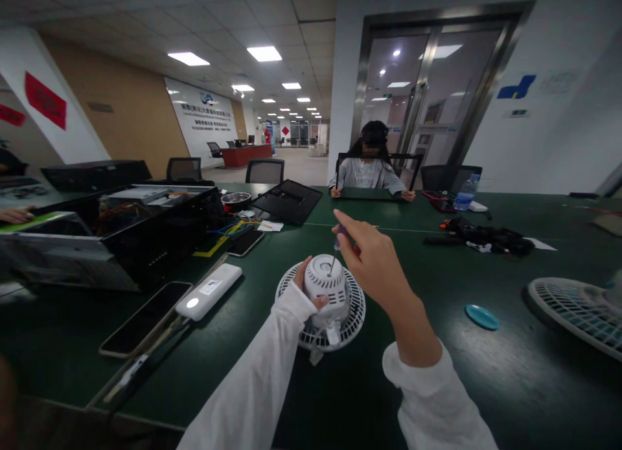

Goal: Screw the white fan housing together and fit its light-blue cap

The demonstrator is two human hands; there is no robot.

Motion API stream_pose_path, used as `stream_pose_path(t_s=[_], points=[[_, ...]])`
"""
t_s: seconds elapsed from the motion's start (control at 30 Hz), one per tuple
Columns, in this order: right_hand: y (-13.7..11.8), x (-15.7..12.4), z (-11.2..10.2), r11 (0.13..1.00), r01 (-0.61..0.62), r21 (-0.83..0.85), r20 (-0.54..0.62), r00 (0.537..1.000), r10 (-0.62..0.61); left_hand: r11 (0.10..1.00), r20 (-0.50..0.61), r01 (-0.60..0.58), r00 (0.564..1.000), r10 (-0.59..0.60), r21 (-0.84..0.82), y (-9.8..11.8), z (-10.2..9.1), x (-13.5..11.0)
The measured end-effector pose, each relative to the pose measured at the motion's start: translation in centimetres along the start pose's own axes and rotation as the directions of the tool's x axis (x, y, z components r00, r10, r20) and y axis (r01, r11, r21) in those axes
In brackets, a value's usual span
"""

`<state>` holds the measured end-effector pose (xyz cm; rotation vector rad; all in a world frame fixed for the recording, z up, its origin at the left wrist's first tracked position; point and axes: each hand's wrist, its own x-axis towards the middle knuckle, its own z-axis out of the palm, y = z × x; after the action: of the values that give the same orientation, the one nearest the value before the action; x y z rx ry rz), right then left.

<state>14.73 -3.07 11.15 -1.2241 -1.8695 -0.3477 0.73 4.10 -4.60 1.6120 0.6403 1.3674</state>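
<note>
A white fan point(335, 298) lies grille-down on the green table, its slotted motor housing facing up. My left hand point(308, 287) is wrapped round the left side of that housing. Above it, my right hand point(362, 246) grips the purple handle of a screwdriver point(336, 246), with the index finger stretched out over the handle's top. The metal shaft slants down, and its tip meets the top of the housing near a small hole. Whether a screw sits there is too small to see.
Left of the fan lie a white power bank point(210, 291), a phone point(146, 317) and an opened computer case point(121, 236). To the right are a teal disc point(482, 316) and another fan grille point(578, 311). Across the table point(437, 372), a person point(372, 165) holds a black frame.
</note>
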Motion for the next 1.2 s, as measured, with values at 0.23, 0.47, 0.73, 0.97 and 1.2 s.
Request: stream_pose_path(t_s=[0.23,0.47,0.73,0.97,1.2], points=[[-0.1,0.1,0.4,0.997,-0.032,-0.074,-0.052,0.998,0.028,0.999,-0.011,-0.041,0.999,0.041,-0.014,-0.7,0.1,-0.1],[-0.6,0.0,0.6,0.998,0.049,0.030,-0.030,0.998,-0.048,0.997,-0.011,-0.063,0.998,0.062,-0.054,-0.5,0.0,-0.1],[-1.4,-0.2,1.6,0.999,0.012,0.047,-0.079,0.997,-0.008,0.991,-0.030,-0.083,0.996,0.080,-0.103,-0.5,0.3,0.0],[-0.2,-0.1,1.4,0.999,-0.024,-0.022,-0.165,0.986,0.020,0.995,0.016,-0.042,0.999,0.044,-0.089,-0.9,-0.2,0.1],[1.0,0.0,1.1,0.999,-0.037,-0.016,-0.137,0.990,0.034,0.997,0.027,-0.004,1.000,0.007,-0.083,-1.4,-0.3,0.2]])
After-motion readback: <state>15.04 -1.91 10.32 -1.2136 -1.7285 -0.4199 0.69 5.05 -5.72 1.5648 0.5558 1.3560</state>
